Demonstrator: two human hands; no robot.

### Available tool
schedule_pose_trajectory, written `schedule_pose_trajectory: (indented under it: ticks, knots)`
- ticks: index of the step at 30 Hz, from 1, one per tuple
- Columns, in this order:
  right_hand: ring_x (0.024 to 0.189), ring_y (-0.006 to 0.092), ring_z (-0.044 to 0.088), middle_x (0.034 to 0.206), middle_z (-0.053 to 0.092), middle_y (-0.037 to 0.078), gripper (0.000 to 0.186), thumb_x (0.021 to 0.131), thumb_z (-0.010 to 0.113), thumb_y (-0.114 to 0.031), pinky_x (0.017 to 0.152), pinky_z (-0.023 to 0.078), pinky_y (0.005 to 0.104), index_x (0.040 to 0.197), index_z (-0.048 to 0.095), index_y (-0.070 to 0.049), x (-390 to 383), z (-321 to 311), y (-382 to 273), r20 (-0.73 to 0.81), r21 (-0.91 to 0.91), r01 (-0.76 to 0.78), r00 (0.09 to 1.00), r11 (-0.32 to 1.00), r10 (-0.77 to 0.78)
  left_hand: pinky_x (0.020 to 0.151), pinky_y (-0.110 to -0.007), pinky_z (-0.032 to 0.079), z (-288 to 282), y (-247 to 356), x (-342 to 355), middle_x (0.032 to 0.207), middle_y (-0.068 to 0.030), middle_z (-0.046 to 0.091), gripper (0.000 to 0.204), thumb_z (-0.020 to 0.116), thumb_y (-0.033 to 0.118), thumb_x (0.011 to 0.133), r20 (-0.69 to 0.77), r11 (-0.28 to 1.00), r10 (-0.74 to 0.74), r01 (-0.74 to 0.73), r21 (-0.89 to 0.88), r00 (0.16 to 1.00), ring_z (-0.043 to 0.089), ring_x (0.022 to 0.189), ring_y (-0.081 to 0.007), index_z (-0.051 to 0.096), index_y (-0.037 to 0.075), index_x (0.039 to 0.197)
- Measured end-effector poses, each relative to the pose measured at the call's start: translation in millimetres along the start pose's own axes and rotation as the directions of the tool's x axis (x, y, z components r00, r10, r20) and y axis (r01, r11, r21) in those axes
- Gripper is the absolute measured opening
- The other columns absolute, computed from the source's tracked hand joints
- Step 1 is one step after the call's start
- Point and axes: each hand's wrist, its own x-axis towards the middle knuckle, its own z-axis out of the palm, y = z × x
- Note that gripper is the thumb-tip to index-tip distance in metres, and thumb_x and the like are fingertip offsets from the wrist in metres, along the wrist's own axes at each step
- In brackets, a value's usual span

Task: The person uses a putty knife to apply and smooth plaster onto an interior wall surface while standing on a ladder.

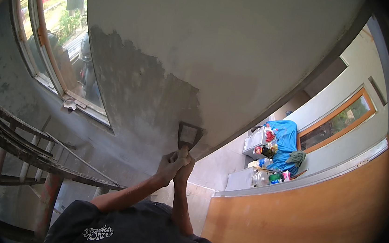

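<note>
A putty knife (pixel 189 133) with a broad dark blade lies against the wall (pixel 238 51), at the lower right of a rough-edged dark grey patch (pixel 133 78) on the paler surface. My left hand (pixel 170 166) and my right hand (pixel 185 167) are closed together on its handle, the left partly over the right. The handle is mostly hidden by my fingers. Both forearms rise from the lower middle, below a dark T-shirt.
A window (pixel 42 27) is at upper left, metal scaffolding (pixel 22 161) at lower left. To the right, an opening shows a blue tarp (pixel 283 134) with bottles and bags, and an orange-framed glass pane (pixel 335 121). A wooden board (pixel 298 216) fills the lower right.
</note>
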Motion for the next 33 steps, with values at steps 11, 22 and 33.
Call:
schedule_pose_trajectory:
  ticks: [11,22,33]
  knots:
    - [0.05,0.0104,0.046,0.053,0.05,0.001,0.046,0.092,0.05,-0.034,0.046,0.034,0.0288,0.058,0.05,-0.002,0,-1,4,0.047,-0.05,0.036,0.998,0.998,-0.034,0.069,-0.024,0.043,-5,-2,1,0.082,-0.0002,0.057,0.028,0.067,0.023,0.076,0.006,1.0,-0.02,0.02,0.005,1.0,0.051,0.078,-0.0082,0.061,0.0,0.091]
    - [0.051,0.0098,0.045,0.053,0.049,0.0,0.048,0.092,0.052,-0.036,0.047,0.033,0.0288,0.058,0.048,-0.002,2,1,13,0.015,-0.031,0.013,1.0,0.999,-0.012,0.07,-0.025,0.044,-6,-8,6,0.083,-0.0015,0.059,0.027,0.067,0.024,0.077,-0.002,0.999,-0.001,0.001,0.037,1.0,0.053,0.078,-0.0091,0.061,0.001,0.09]
    - [0.052,0.011,0.046,0.056,0.052,0.002,0.048,0.091,0.052,-0.038,0.049,0.035,0.0293,0.06,0.05,-0.002,-3,-3,17,0.029,-0.018,0.036,0.999,0.999,-0.036,0.07,-0.024,0.044,-10,-19,7,0.083,-0.0018,0.059,0.029,0.068,0.025,0.075,0.008,0.999,-0.02,0.019,0.039,1.0,0.053,0.076,-0.0089,0.062,0.0,0.091]
